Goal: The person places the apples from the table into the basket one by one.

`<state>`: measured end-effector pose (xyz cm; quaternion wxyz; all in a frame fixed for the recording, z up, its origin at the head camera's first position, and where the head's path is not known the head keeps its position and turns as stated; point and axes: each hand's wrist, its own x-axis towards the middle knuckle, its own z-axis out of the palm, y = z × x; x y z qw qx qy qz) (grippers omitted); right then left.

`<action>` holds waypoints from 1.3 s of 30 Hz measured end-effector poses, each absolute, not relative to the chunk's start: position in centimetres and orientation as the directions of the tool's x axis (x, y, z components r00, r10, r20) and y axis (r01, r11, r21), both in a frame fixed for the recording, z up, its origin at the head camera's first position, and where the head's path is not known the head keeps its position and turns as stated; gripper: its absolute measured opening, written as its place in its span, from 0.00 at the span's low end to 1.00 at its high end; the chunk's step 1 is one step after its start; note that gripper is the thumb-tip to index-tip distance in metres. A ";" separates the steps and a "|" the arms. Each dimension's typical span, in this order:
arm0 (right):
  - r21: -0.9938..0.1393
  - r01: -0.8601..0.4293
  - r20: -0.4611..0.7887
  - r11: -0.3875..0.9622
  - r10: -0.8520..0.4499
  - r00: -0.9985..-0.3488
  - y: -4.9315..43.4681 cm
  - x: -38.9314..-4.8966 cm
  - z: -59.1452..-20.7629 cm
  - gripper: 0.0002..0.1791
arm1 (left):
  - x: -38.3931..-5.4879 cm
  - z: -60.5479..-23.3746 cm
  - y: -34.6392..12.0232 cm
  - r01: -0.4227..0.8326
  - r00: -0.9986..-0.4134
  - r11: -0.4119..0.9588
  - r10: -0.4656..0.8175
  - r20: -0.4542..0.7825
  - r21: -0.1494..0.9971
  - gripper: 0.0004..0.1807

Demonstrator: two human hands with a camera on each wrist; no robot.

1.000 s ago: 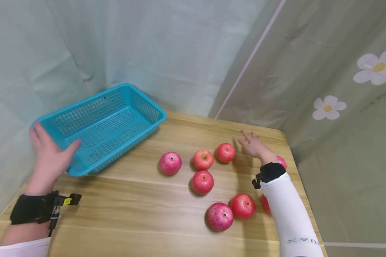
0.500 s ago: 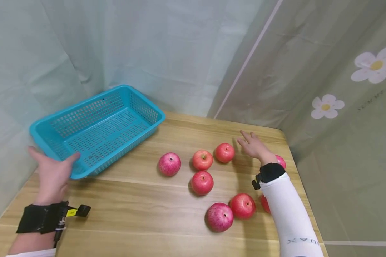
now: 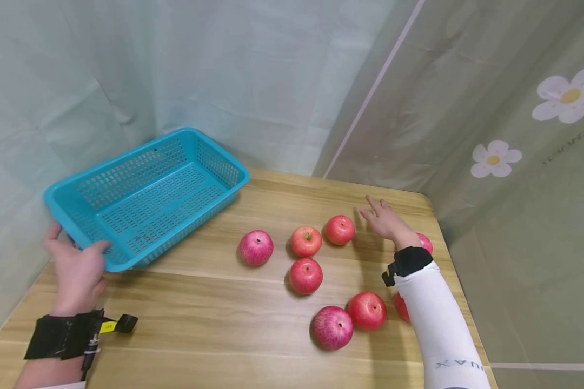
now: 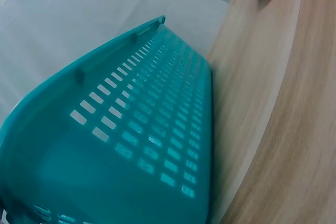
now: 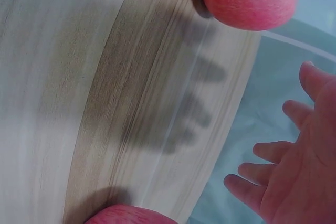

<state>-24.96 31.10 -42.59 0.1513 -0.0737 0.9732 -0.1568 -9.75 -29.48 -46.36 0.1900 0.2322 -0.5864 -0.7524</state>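
My left hand (image 3: pixel 78 273) grips the near left end of a blue plastic basket (image 3: pixel 187 222), thumb over the rim and fingers on the outer side. The basket's perforated side wall (image 4: pixel 68 166) fills much of the left wrist view, where the hand is mostly out of sight. No fruit lies in the basket. Fingers spread, my right hand (image 3: pixel 386 222) hovers over the far right of the table beside a red apple (image 3: pixel 340 230). Nothing is in its palm, and its shadow falls on the wood in the right wrist view.
Several more apples lie loose on the wooden table (image 3: pixel 199 335), among them a striped apple (image 3: pixel 256 248), an apple with its stem up (image 3: pixel 306 241) and a touching pair near the front. One apple (image 3: pixel 425 243) is partly behind the right wrist. A curtain (image 3: pixel 253 81) borders the table.
My left hand has come back from over the basket's left end and now grips its rim. The basket has shifted very slightly left. My right hand has hardly moved.
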 end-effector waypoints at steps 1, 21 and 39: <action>-0.327 -0.096 -0.269 0.940 -0.190 -0.944 31.1 -25.0 -42.6 0.37 | -9.7 -46.4 -29.5 0.018 -0.821 -0.243 -0.557 -0.124 0.970 0.47; -0.342 -0.072 -0.252 0.937 -0.165 -0.953 31.9 -24.4 -42.0 0.39 | -11.1 -46.4 -30.1 -0.179 -0.906 0.117 -0.406 -0.118 0.977 0.38; -0.343 -0.056 -0.242 0.938 -0.146 -0.959 32.9 -24.2 -42.2 0.40 | -18.1 -46.6 -28.8 -0.139 -0.978 0.329 -0.195 -0.077 0.934 0.37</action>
